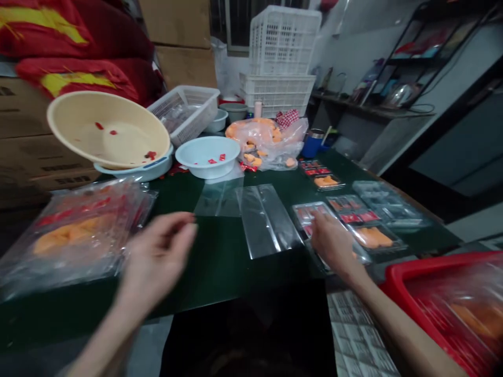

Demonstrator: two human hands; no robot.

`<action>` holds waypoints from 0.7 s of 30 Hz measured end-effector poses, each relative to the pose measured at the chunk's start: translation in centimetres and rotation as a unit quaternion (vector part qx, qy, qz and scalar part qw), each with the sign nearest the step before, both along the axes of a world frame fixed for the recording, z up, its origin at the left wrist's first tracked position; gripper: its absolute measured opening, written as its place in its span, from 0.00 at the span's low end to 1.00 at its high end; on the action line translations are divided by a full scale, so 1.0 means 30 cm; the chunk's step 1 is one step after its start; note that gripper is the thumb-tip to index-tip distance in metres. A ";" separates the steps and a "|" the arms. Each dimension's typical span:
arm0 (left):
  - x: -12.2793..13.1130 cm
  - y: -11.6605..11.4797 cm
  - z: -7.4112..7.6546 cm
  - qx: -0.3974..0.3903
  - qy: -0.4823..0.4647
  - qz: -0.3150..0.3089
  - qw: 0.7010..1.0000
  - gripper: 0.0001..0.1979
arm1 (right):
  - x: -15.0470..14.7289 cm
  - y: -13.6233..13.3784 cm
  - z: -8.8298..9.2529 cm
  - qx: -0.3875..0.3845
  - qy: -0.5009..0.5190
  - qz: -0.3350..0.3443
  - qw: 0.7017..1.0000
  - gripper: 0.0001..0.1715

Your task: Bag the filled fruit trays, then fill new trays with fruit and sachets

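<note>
My left hand [157, 259] hovers above the dark green table [220, 262], fingers loosely curled and blurred by motion, with nothing visible in it. It is just right of a stack of sealed clear bags [74, 230] holding orange and red pieces. My right hand [334, 241] rests palm down on a clear plastic tray [308, 214] with red packets; its fingertips are over the tray's near part. Empty clear bags [267, 217] lie flat between the two hands.
A cream basin [108, 128] and a white bowl [207, 156] with red packets stand at the back. A bag of orange pieces [263, 141], filled trays [369, 225], empty trays [389, 201], white crates [281, 63] and a red bin [451, 303] surround the work area.
</note>
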State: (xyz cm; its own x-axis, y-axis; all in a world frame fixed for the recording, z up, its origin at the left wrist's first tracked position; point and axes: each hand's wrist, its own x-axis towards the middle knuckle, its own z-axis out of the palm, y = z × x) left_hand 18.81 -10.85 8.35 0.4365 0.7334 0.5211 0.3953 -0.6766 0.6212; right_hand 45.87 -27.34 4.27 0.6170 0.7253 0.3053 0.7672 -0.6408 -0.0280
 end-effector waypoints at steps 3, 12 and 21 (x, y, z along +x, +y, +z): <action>0.362 -0.183 -0.129 0.021 0.027 -0.291 0.956 0.11 | 0.121 -0.129 -0.009 -0.144 0.001 -0.093 0.985 0.13; 0.682 -0.254 -0.285 0.062 0.160 -0.478 0.861 0.13 | 0.163 -0.169 -0.052 -0.017 0.239 -0.149 0.959 0.12; 0.612 -0.204 -0.278 0.042 0.119 -0.453 0.882 0.14 | 0.189 -0.102 -0.092 0.241 0.598 -0.132 0.753 0.12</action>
State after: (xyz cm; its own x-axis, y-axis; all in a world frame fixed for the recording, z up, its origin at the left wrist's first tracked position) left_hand 37.16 -16.98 0.00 0.9285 -0.0109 0.3710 -0.2197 -0.8219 0.5256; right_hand 51.55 -30.41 1.52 0.7622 0.5129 -0.3948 -0.1442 -0.4601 -0.8761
